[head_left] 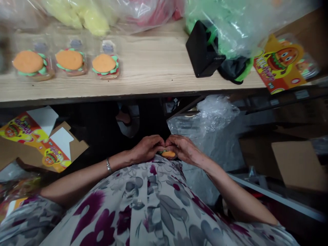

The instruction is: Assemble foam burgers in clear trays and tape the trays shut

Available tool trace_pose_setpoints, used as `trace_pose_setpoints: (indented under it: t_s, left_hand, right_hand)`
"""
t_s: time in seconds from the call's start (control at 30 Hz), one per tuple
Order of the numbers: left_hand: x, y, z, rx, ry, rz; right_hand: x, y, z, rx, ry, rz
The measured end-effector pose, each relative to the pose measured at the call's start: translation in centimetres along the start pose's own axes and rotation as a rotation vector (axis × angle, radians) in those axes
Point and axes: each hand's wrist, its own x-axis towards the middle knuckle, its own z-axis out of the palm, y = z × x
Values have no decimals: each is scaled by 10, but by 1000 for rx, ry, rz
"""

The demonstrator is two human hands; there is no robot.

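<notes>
Close to my body, below the table edge, a small toy burger (168, 154) with an orange bun and a bit of green sits between my hands. My left hand (148, 148) curls around its left side. From the other side my right hand (183, 148) grips it, thumbs and fingertips nearly meeting above. A clear case seems to surround the burger, but the fingers cover most of it. On the table stand three similar burgers in clear plastic cases: one at the left (28, 63), one in the middle (69, 60) and one at the right (104, 65).
Bags of yellow (96, 20), red and green pieces (230, 30) line the back of the wooden table (148, 65). A black holder (203, 51) and a printed burger pack (282, 65) stand right. Printed cartons (38, 143) lie lower left; clear plastic wrap (215, 112) and cardboard boxes (297, 164) fill the right.
</notes>
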Motion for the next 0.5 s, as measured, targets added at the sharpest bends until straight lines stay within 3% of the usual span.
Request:
trace_pose_setpoints:
  t_s: [0.23,0.3,0.4,0.5]
  left_hand:
    - [10,-6,-6,-45,13,-90]
    - [14,-3,-7,-42,68,-139]
    - [19,2,-3,4,156,-121]
    - [24,2,4,102,210,-76]
  right_hand:
    - [7,5,-6,95,17,132]
    - [10,11,-10,221,104,226]
    - [17,17,-9,495,345,342]
    - [23,12,4,693,551,364]
